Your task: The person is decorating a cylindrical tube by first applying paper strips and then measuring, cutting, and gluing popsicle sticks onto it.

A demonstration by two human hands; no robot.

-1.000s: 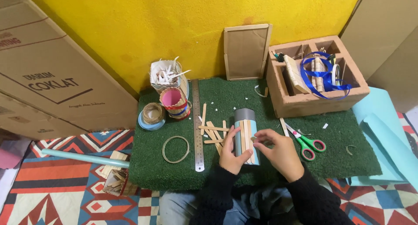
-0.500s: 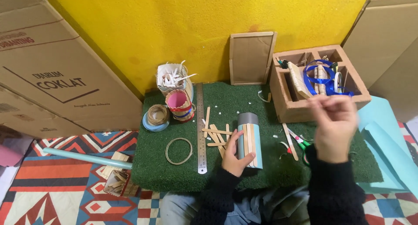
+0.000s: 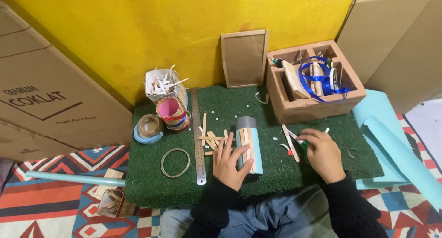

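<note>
A grey and light blue cylinder (image 3: 251,143) with wooden sticks glued along its side lies on the green turf mat (image 3: 322,173). My left hand (image 3: 230,164) rests flat against its left side, steadying it. My right hand (image 3: 322,155) is down on the mat to the right, fingers curled over the green-handled scissors (image 3: 301,145) beside a loose wooden stick (image 3: 289,139). More wooden sticks (image 3: 209,139) lie scattered just left of the cylinder.
A metal ruler (image 3: 198,136) and a wire ring (image 3: 175,163) lie to the left. Behind them stand a pink stick cup (image 3: 169,113), a twine roll (image 3: 148,126) and a paper-scrap box (image 3: 161,84). A compartment box with blue ribbon (image 3: 317,81) stands at back right, and light blue paper rolls (image 3: 396,146) lie at the right.
My right hand left the cylinder, rose up over the right side of the mat, then came down onto the scissors. My left hand stayed on the cylinder.
</note>
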